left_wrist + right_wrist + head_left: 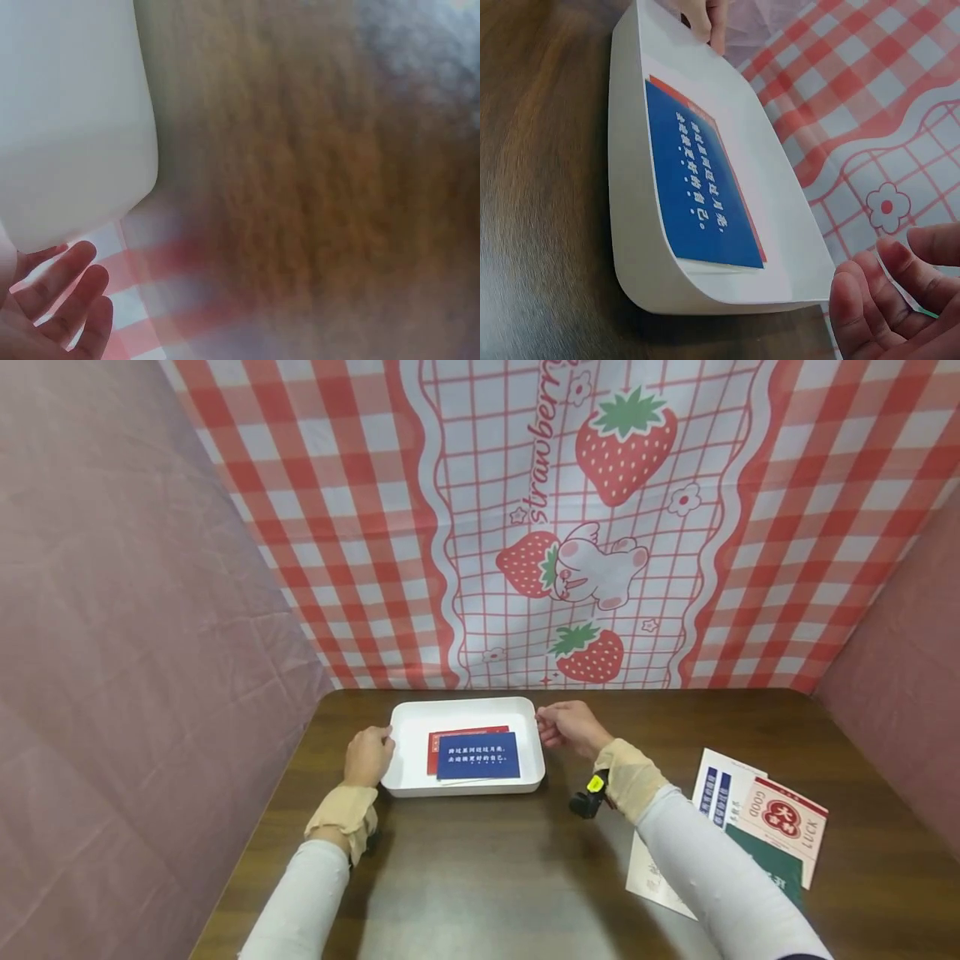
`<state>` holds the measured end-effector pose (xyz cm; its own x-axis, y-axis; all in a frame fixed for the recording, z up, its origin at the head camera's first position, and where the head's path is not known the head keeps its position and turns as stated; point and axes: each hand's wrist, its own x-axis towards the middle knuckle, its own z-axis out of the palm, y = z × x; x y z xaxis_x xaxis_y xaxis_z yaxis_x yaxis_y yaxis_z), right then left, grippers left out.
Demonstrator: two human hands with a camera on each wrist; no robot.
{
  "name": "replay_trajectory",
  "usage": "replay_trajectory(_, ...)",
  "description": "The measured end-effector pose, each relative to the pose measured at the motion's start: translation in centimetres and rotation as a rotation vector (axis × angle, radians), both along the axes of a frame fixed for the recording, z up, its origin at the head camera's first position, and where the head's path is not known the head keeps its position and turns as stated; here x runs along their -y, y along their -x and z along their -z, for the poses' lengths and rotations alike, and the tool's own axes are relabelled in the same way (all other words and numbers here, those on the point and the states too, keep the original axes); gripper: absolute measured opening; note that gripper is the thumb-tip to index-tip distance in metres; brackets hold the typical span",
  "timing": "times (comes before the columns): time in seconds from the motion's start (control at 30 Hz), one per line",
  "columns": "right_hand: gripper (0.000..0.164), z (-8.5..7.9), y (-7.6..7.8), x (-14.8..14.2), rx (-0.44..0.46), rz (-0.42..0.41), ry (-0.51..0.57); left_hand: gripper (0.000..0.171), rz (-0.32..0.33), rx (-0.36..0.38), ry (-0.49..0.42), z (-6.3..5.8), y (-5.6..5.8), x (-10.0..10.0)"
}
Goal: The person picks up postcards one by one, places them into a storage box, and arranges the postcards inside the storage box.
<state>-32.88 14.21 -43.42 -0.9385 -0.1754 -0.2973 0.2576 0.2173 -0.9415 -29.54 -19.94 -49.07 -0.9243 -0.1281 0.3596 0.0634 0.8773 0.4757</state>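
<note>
White tray (408, 756): stood on the brown table (450, 877), just below the centre of the head view, its low walls rounded at the corners.
Tray contents: a blue card (480, 770) with two lines of white characters lay over a red card (432, 764), which showed along the blue one's upper and left edges; a pale edge (720, 267) showed under the blue card. All lay toward the right half of the tray.
Left hand (370, 753): pinched the tray's left rim, its other fingers loosely bent.
Right hand (573, 724): had bent fingers at the tray's right rim; whether they gripped it could not be told.
Loose cards: at the lower right of the frame, outside the tray, a GOOD LUCK card (810, 814), a green card (776, 864) and pale cards (652, 877) overlapped, partly hidden by the right sleeve (705, 852).
</note>
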Motion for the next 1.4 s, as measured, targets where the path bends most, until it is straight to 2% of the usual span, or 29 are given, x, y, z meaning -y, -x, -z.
replay_trajectory(0.2,0.035,-0.5,-0.3,-0.9,-0.058,-0.057,-0.068,0.029,0.004,-0.008,-0.024,0.1,0.0,-0.1)
replay_trajectory(0.37,0.033,-0.5,-0.3,-1.8,-0.067,-0.076,-0.102,0.029,0.012,-0.035,-0.028,-0.1,-0.1,-0.3)
replay_trajectory(0.57,0.029,-1.0,-0.7,-2.4,-0.085,-0.088,-0.164,0.029,0.016,0.003,-0.035,0.0,-0.1,-0.1)
replay_trajectory(0.87,0.030,-1.7,-0.8,-3.7,-0.136,-0.130,-0.243,0.028,0.018,0.010,-0.012,-0.3,-0.1,0.1)
replay_trajectory(1.2,0.031,-3.3,-0.5,-6.5,-0.193,-0.257,-0.430,0.028,0.013,0.015,-0.011,-0.3,-0.2,0.3)
replay_trajectory(1.4,0.028,-3.9,-0.7,-8.0,-0.232,-0.373,-0.596,0.029,0.018,0.012,-0.014,-0.2,-0.2,0.2)
